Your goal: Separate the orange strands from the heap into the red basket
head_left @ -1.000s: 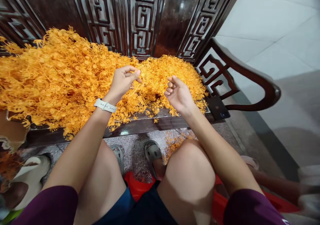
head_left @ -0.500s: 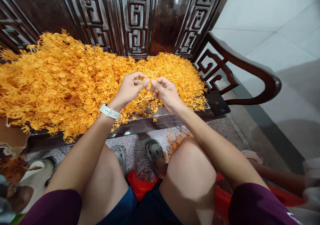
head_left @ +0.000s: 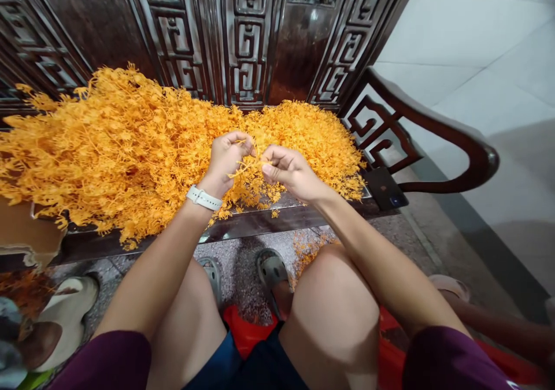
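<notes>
Orange plastic flower sprigs form a big heap (head_left: 143, 147) on the bench, with a lower pile (head_left: 318, 138) to its right. Above the pile, my left hand (head_left: 229, 158) has its fingers curled round a thin orange sprig (head_left: 239, 174), whose stem shows at the palm. Close on the right, my right hand (head_left: 289, 170) pinches a small orange piece between thumb and forefinger. The fingertips of the two hands are a little apart. Whether both hands grip one and the same sprig cannot be made out.
A dark carved bench (head_left: 251, 223) carries the heap; its curved armrest (head_left: 451, 121) rises at right. A dark phone (head_left: 385, 189) lies at the bench's right end. A torn cardboard box (head_left: 30, 231) is at left. Orange bits (head_left: 310, 251) litter the floor. Other people's feet show at both sides.
My left hand has turned, its fingers curling inward, and a stem now shows beside its palm. My hands have drawn slightly apart at the fingertips. The whole view has shifted a little.
</notes>
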Available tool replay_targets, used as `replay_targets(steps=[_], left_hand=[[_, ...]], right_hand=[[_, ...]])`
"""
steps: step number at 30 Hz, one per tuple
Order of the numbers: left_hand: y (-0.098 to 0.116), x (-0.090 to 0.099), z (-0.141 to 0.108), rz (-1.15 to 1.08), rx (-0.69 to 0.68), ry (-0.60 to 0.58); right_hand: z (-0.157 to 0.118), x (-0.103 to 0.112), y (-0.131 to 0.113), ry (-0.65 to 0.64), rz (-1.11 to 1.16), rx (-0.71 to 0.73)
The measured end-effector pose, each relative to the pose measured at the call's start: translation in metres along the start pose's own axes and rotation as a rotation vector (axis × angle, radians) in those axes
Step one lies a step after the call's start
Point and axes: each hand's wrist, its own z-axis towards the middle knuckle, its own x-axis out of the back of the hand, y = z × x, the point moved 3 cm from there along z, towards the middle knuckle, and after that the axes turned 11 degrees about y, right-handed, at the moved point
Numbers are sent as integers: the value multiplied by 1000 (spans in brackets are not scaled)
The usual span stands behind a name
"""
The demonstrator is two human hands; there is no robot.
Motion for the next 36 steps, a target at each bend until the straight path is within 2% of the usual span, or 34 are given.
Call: replay_targets(steps=[2,5,6,7,8,9,13,14,16,18,23,27,29,31,34,36], left_hand=[[1,10,12,-38,70,87],[3,37,40,-47,152,310],[5,45,49,-29,140,329],[6,51,55,-22,121,313],[7,54,58,-22,96,271],[8,55,59,-27,77,214],[9,42,42,10,26,67],[9,37,37,25,18,41],[9,28,28,33,11,-19],[8,21,22,32,31,-95],[3,11,9,54,138,-234],[3,2,-1,24,189,-370],[3,-1,-3,18,194,-395],[2,-1,-2,14,192,-374],[1,4,4,-14,156,-232],[-1,9,10,-32,137,-126]], right_hand=[[-11,-15,-8,-213,68,-9],[-42,-55,-20,-784,87,-145],[-50,-65,-23,-907,87,-187],[-55,-70,-24,-952,91,-219],[-54,-71,-25,-889,110,-227],[-48,-66,-25,-730,151,-213],[-14,-9,-14,173,416,-179],[-10,5,-9,329,462,-207],[-5,22,1,506,502,-288],[-5,27,8,560,468,-331],[-8,21,14,576,227,-275],[-6,17,22,511,116,-281],[-5,17,26,471,88,-251],[-4,18,28,453,71,-208],[-4,18,25,417,45,-158],[-5,13,18,302,2,-122]])
